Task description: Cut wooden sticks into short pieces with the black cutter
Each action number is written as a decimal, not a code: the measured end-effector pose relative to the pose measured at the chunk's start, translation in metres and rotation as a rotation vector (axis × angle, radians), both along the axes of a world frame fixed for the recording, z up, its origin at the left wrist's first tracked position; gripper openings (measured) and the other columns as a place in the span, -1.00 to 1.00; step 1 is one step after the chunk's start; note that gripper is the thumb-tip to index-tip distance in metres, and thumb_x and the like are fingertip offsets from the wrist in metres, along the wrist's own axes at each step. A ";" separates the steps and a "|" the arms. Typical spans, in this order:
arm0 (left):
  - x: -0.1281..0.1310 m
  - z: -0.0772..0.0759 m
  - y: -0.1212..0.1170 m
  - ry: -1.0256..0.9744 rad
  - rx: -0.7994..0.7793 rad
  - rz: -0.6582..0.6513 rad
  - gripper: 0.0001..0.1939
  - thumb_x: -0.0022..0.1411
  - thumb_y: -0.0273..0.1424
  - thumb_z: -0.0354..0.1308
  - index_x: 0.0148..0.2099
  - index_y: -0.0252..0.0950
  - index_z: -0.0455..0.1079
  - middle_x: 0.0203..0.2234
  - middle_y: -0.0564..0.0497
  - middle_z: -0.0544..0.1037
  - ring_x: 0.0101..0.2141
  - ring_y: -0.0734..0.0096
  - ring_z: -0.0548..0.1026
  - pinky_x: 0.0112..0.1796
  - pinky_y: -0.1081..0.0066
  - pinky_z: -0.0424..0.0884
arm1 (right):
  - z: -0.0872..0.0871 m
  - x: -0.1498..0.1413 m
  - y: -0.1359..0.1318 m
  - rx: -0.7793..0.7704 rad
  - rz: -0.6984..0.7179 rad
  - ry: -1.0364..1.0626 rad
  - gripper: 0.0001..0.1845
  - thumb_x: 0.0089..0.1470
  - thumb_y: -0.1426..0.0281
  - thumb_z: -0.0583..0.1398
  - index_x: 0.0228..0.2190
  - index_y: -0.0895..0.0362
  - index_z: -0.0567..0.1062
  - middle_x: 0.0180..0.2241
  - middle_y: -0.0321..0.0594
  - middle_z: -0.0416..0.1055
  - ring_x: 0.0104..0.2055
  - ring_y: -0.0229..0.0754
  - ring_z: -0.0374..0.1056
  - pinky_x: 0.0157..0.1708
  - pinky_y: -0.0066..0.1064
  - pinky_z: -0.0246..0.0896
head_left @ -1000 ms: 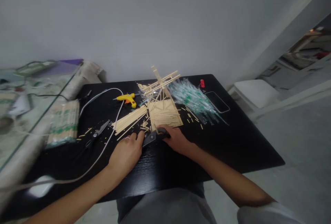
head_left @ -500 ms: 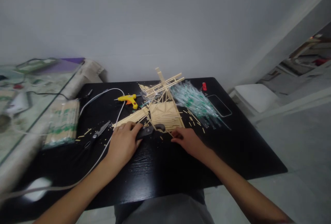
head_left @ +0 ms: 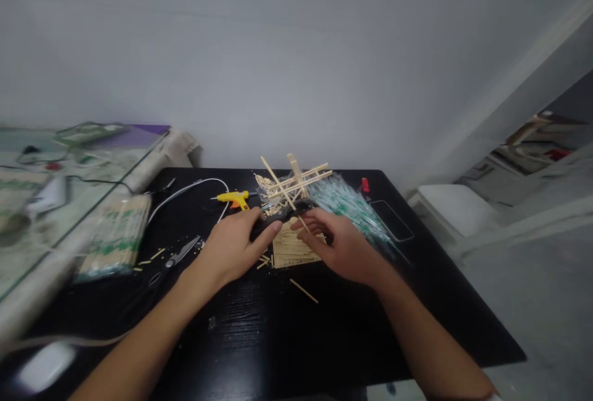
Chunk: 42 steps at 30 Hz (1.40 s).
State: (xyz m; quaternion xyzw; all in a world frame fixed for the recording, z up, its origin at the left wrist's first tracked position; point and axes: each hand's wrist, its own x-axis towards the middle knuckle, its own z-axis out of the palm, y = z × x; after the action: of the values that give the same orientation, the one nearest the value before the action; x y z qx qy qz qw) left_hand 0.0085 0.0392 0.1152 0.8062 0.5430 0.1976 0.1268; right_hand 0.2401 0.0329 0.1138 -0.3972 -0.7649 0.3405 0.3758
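My left hand (head_left: 234, 240) is closed around a pair of black pruning shears (head_left: 271, 222), whose jaws point right. Between the fingers of my right hand (head_left: 336, 240) is the lower end of a thin wooden stick (head_left: 275, 177), which slants up and left. The stick crosses the jaws of the shears; whether they touch it I cannot tell. Below both hands lies a flat panel of sticks (head_left: 294, 253), partly covered by my fingers. Behind the hands rises a frame of glued sticks (head_left: 295, 169). One loose short stick (head_left: 304, 290) lies in front on the black table (head_left: 278, 333).
A yellow glue gun (head_left: 234, 198) and scissors (head_left: 178, 254) lie left of the work. Further left is a pack of sticks (head_left: 115, 234). Plastic-wrapped sticks (head_left: 352, 203), a phone-like dark rectangle (head_left: 391, 220) and a red object (head_left: 365, 185) are at right. A white cable (head_left: 185, 186) loops behind.
Both hands and the shears have moved further over the stick panel. My right hand now holds a stick raised across the shears. A short stick now lies loose on the table in front.
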 end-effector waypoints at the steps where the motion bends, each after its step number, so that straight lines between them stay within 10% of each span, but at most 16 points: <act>1: 0.000 0.005 0.001 -0.032 0.007 -0.006 -0.47 0.43 0.05 -0.14 -0.23 -0.26 0.42 -0.37 -0.07 0.58 -0.33 0.16 0.53 -0.28 0.26 0.35 | 0.006 -0.005 0.001 0.041 -0.053 -0.006 -0.85 0.27 0.40 0.20 -0.14 0.13 0.53 -0.24 -0.15 0.63 -0.22 -0.16 0.58 -0.19 -0.38 0.44; 7: -0.006 0.015 0.007 -0.093 0.074 -0.014 -0.50 0.43 0.03 -0.10 -0.13 -0.27 0.44 -0.26 -0.11 0.60 -0.28 0.16 0.53 -0.24 0.25 0.35 | 0.015 -0.026 0.007 0.228 -0.277 -0.028 -0.80 0.30 0.46 0.15 -0.37 0.14 0.53 -0.52 -0.33 0.52 -0.51 -0.30 0.45 -0.38 -0.49 0.28; 26: -0.006 0.000 0.011 0.019 0.226 0.015 -0.51 0.43 0.00 -0.18 -0.20 -0.26 0.38 -0.40 -0.07 0.57 -0.39 0.18 0.51 -0.38 0.29 0.29 | 0.015 -0.021 0.007 0.238 -0.153 0.001 -0.71 0.33 0.48 0.11 -0.44 0.14 0.49 -0.57 -0.39 0.39 -0.53 -0.36 0.32 -0.40 -0.50 0.17; 42: -0.024 0.000 0.019 -0.256 0.318 -0.419 -0.52 0.41 -0.01 -0.12 -0.14 -0.29 0.41 -0.36 -0.05 0.56 -0.38 0.29 0.49 -0.33 0.34 0.38 | 0.007 -0.021 0.007 -0.563 0.507 0.590 -0.73 0.24 0.24 0.28 -0.39 0.18 0.50 -0.58 -0.37 0.27 -0.61 -0.40 0.08 -0.67 -0.54 -0.12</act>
State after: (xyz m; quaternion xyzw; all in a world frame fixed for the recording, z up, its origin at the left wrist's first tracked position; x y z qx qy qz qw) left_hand -0.0150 0.0582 0.1150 0.8791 0.3066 0.3497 0.1042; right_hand 0.2187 0.0403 0.1210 -0.1710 -0.5762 0.7136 0.3599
